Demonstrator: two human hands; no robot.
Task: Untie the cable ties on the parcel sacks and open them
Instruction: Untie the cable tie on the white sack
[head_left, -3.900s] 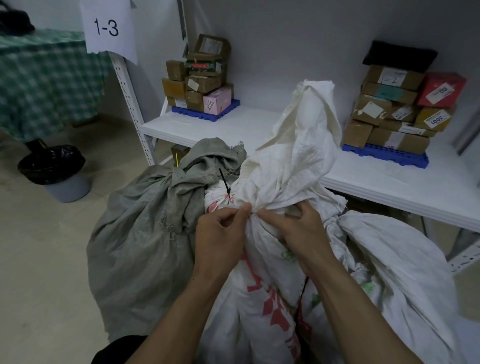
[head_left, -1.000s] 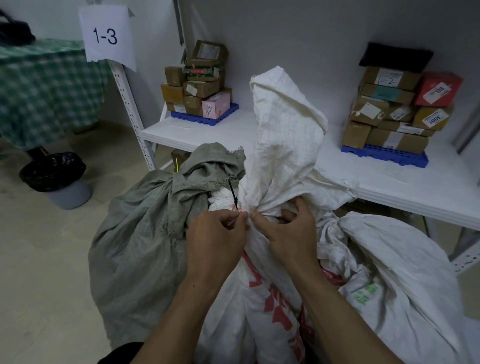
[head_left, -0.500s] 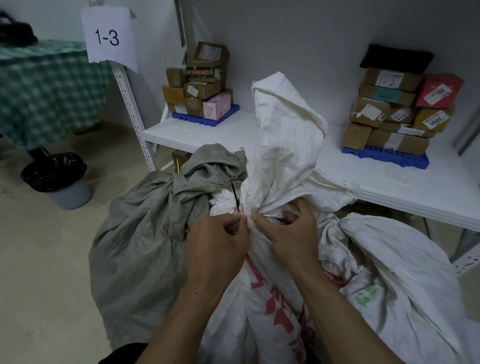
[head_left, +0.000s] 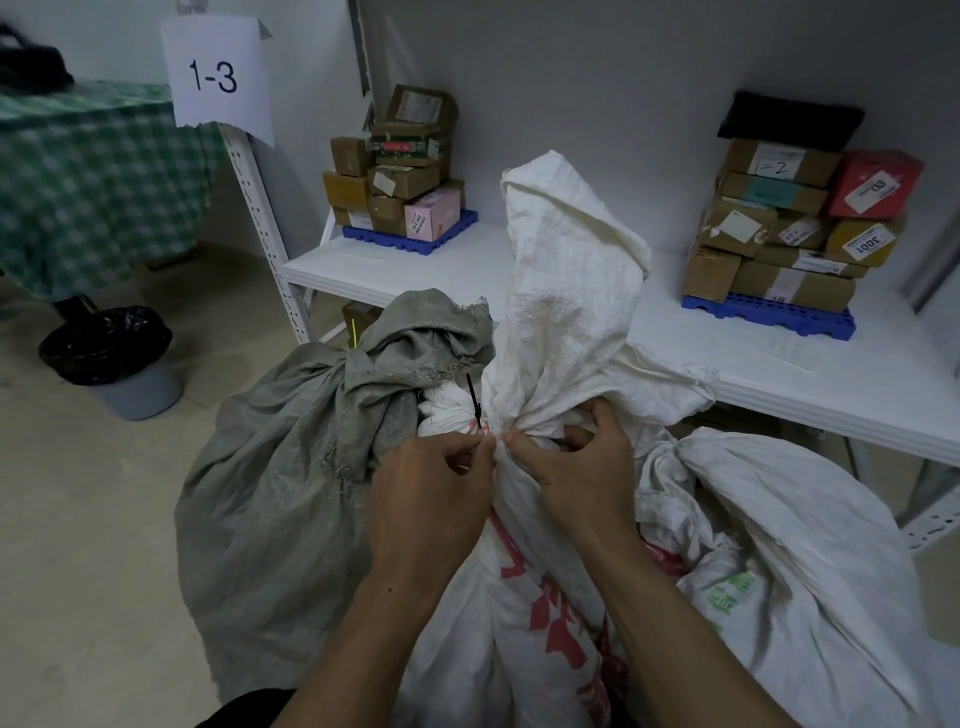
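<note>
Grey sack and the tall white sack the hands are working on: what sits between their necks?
In the head view, a black cable tie stands upright on another bunched white sack neck, wedged between the grey sack and the white sack.

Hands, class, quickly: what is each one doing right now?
Left hand: pinching at the tied neck of the white sack, by the black cable tie.
Right hand: gripping the bunched neck.

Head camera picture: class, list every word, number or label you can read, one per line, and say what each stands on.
"1-3": paper sign on the shelf post.
"1-2": handwritten on the top brown box of the right stack.
"3001": upside down, label on the yellow-brown box.
Red sack print, green sack print, pink box and other box labels: unreadable.
</note>
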